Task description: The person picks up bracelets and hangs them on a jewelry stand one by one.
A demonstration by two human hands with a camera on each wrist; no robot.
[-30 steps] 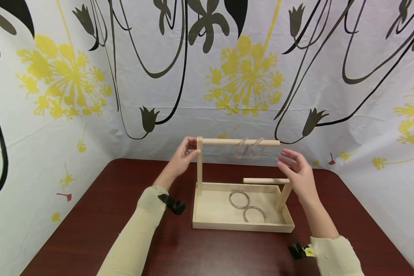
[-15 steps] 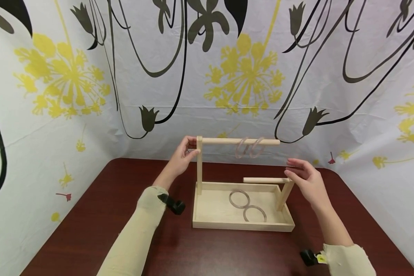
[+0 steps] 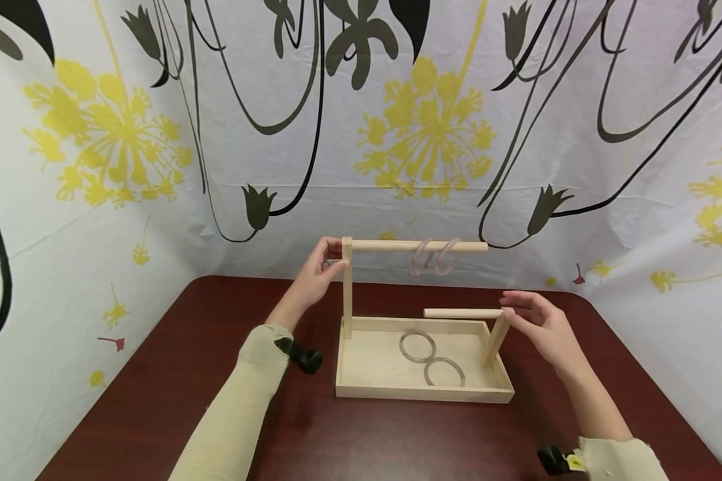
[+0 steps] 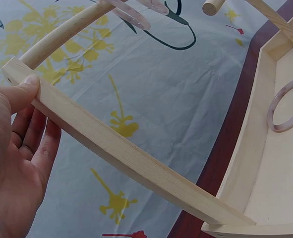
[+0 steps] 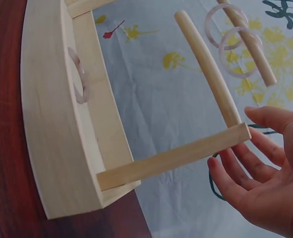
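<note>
A light wooden bangle stand [image 3: 397, 393] has a tray base and two posts, each with a horizontal bar. My left hand [image 3: 314, 272] pinches the top of the tall post [image 4: 121, 144], thumb on one face and fingers behind. Two pale pink bangles [image 3: 421, 258] hang on the upper bar [image 3: 385, 246]. At the top of the short post [image 3: 496, 341] is my right hand [image 3: 544, 331]; its fingers reach behind the post, and in the right wrist view the thumb stands apart from the wood. The lower bar [image 3: 460, 313] carries no bangle. Two more bangles [image 3: 418, 347] lie flat in the tray.
The stand rests on a dark reddish-brown table [image 3: 361, 434] with rounded far corners. A white curtain [image 3: 313, 160] printed with yellow flowers and dark stems surrounds it at the back and sides. Black wrist cameras [image 3: 303, 357] sit on both forearms.
My right hand has moved down and to the right, from near the upper bar's free end to the short post's top. The left hand stays on the tall post, and the bangles have not moved.
</note>
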